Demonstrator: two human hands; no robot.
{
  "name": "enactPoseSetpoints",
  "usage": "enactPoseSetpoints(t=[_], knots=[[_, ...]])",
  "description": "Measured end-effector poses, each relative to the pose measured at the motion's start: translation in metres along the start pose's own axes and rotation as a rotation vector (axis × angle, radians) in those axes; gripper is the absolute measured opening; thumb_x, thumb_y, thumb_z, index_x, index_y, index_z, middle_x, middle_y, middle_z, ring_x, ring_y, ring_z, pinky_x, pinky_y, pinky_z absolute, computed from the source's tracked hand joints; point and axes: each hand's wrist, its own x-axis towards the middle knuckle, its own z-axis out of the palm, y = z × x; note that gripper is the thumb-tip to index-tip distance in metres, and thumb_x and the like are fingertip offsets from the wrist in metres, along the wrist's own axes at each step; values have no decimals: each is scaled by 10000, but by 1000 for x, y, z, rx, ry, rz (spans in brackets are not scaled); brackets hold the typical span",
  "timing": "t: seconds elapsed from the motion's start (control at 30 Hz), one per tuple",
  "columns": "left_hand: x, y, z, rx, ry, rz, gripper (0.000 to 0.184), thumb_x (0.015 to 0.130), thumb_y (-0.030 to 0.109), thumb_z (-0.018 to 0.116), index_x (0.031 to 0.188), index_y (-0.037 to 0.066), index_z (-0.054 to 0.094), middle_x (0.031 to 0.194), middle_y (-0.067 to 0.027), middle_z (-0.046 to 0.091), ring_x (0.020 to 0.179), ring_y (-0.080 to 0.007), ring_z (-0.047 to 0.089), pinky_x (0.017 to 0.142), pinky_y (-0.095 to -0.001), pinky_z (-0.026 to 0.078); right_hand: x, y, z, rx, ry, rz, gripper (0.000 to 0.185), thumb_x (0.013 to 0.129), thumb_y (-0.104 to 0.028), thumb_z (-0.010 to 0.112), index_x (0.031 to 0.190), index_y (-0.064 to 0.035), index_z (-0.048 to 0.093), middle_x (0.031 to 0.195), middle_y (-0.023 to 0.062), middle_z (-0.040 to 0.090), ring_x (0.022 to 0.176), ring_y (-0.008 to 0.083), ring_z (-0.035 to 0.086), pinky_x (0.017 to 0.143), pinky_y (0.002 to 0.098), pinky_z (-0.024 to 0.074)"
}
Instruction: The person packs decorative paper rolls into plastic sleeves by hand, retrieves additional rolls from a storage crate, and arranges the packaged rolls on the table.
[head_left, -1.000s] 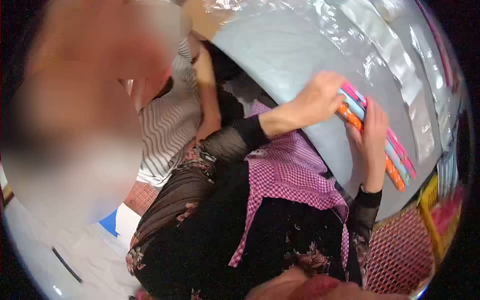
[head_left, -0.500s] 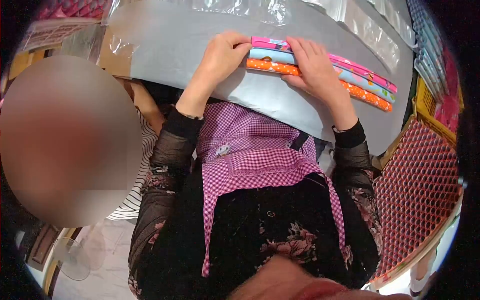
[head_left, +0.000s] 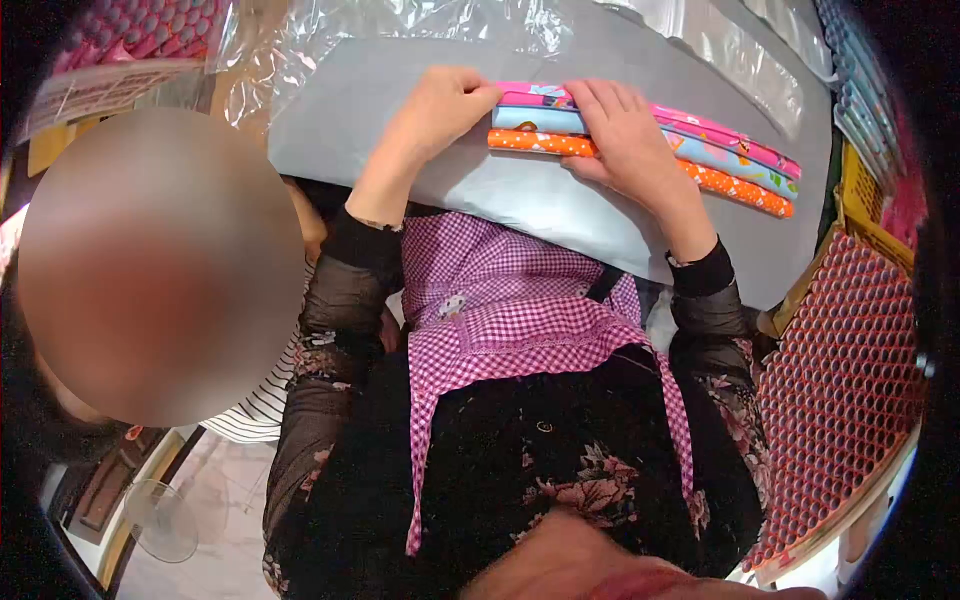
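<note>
Three slim rolls of patterned wrapping material lie side by side on the grey tabletop: a pink roll [head_left: 740, 147] farthest from me, a light blue roll [head_left: 720, 157] in the middle and an orange roll with white dots [head_left: 740, 190] nearest. My left hand [head_left: 435, 115] is at their left ends, fingers curled, thumb and forefinger closed at the tip of the pink roll. Across all three rolls lies my right hand [head_left: 630, 145], fingers over the pink one and thumb against the orange one. It hides part of their middle.
Clear plastic bags [head_left: 530, 25] lie along the table's far side, with more plastic sleeves [head_left: 740, 60] at the far right. Tightly stacked roll ends [head_left: 840, 400] fill a rack on my right, beside a yellow crate [head_left: 862, 195]. A person in a striped top [head_left: 260, 410] is close on my left.
The rolls and my hands stay nearly in place, shifting slightly in view. The person on the left has moved a little right in view. Plastic at the far left now spreads further over the table.
</note>
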Motion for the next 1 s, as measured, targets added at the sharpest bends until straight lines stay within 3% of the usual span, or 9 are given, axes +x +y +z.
enactPoseSetpoints(t=[0.03,0.23,0.37,0.43,0.47,0.57,0.77,0.9,1.0], knots=[[0,5,0,18,7,-10,339,871,290,618,979,-17,716,691,-5,632,616,-82,537,546,-258,427,0,1,0,5,-4,7,848,648,-266,796,1363,-24,409,1289,171,500,1153,353,490,989,444,400],[6,8,-4,200,17,15,338,868,287,624,981,-20,709,705,-31,643,644,-94,559,572,-257,443,2,2,-4,33,-39,29,781,647,-249,794,1301,-12,439,1230,170,515,1135,351,496,974,440,401],[1,8,-1,136,216,183,283,882,221,627,1033,-10,692,798,-71,669,716,-129,605,646,-274,496,-1,3,-3,26,-9,-24,757,659,-259,781,1286,1,445,1206,170,528,1111,352,503,972,431,401],[-1,0,5,157,407,434,241,884,164,638,1052,-3,684,884,-98,675,773,-147,631,700,-279,513,-2,4,-3,26,-2,-30,714,681,-237,760,1281,-1,452,1202,175,531,1113,353,502,971,431,402],[-1,-7,6,143,392,459,215,887,128,636,1051,-5,676,954,-118,665,810,-161,644,717,-278,515,-1,5,-1,29,7,-49,714,681,-237,760,1281,-1,452,1202,175,531,1113,353,502,971,431,402],[-9,-16,9,86,403,523,194,883,106,630,1031,-13,673,941,-123,657,791,-180,645,706,-279,514,0,10,5,12,33,-34,669,698,-200,728,1277,-4,458,1196,178,535,1113,356,502,961,436,406],[-32,-76,-5,210,671,501,165,869,64,626,1005,-18,669,938,-135,647,782,-199,634,698,-278,507,2,7,5,46,21,-4,645,699,-193,709,1267,-6,465,1195,168,541,1121,352,498,946,439,406],[-50,-69,-26,24,759,335,160,873,55,617,1006,-17,670,921,-135,649,814,-190,628,715,-276,499,0,10,4,20,-15,12,654,704,-211,713,1272,-9,460,1202,164,538,1117,341,503,951,423,398],[-29,-62,-35,281,792,496,151,857,68,628,978,-13,668,918,-145,649,833,-264,626,730,-343,500,-3,12,5,27,19,28,638,705,-216,713,1259,-9,475,1174,171,547,1101,346,511,940,431,405]])
